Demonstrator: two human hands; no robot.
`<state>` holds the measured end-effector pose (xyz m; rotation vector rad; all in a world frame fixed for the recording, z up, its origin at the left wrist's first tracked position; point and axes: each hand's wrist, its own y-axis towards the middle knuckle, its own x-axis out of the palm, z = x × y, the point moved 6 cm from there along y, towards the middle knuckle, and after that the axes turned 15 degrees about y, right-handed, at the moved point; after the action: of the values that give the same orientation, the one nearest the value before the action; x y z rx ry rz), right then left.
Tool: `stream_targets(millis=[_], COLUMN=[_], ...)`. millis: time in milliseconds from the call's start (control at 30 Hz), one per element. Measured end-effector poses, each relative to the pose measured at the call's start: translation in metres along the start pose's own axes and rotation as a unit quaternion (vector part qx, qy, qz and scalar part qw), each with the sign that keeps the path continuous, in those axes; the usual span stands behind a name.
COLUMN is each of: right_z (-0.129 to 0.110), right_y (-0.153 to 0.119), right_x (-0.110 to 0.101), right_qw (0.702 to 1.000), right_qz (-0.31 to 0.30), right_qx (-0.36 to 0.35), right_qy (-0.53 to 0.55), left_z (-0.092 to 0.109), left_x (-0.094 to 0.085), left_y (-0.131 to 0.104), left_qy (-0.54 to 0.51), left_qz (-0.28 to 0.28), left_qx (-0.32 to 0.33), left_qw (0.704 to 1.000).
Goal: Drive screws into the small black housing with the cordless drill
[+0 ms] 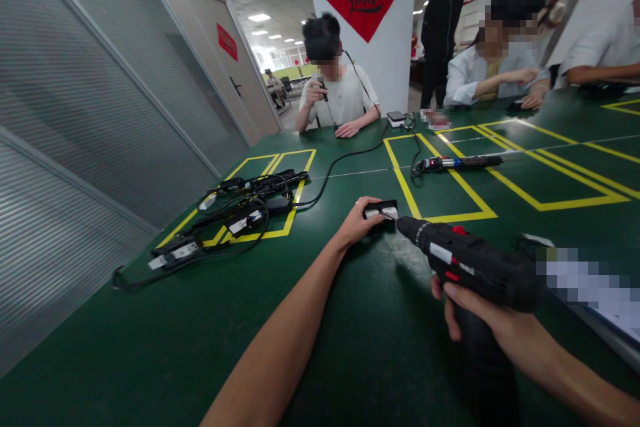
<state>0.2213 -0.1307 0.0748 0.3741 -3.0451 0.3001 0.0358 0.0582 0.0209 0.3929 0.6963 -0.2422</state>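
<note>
A black power drill (475, 263) is in my right hand (493, 310), whose fingers wrap round its handle. The drill points left, and its tip is close to a small black block with a white label (383, 211). My left hand (359, 221) grips the left end of that block on the green table (280, 300). Whether the drill's bit touches the block is too small to tell.
Black adapters and cables (245, 213) lie at the left within yellow tape. A long tool (460, 162) with a cable lies beyond the drill. At the right is a blurred-out flat object (595, 293). People sit across the table, one holding a screwdriver (325, 95).
</note>
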Motion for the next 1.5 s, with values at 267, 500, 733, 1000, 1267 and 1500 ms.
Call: stream_targets(millis=[267, 500, 733, 1000, 1267, 1500], right_z=[-0.0003, 0.0073, 0.0063, 0.0066, 0.0075, 0.0068], right_y=[0.0011, 0.0014, 0.0026, 0.0017, 0.0018, 0.0027], right_x=[-0.0024, -0.0033, -0.0054, -0.0038, -0.0033, -0.0041], right_qw=[1.0, 1.0, 1.0, 1.0, 0.999, 1.0], right_qz=[0.001, -0.002, 0.005, -0.003, 0.004, 0.008], right_qx=[-0.001, 0.029, 0.008, 0.011, 0.037, 0.025], right_qy=[-0.007, -0.007, -0.013, 0.005, -0.015, -0.016], left_z=[0.0074, 0.0069, 0.0067, 0.0056, 0.0025, 0.0023], left_x=[-0.003, -0.0033, -0.0018, -0.0023, -0.0004, -0.001], left_y=[0.001, 0.0036, 0.0034, 0.0021, 0.003, 0.0033], left_qy=[0.019, 0.022, 0.018, 0.029, 0.018, 0.015], left_qz=[0.006, 0.004, 0.001, 0.002, -0.001, -0.003], left_qx=[0.046, 0.077, 0.072, 0.062, 0.058, 0.052], left_qw=[0.999, 0.997, 0.997, 0.998, 0.998, 0.999])
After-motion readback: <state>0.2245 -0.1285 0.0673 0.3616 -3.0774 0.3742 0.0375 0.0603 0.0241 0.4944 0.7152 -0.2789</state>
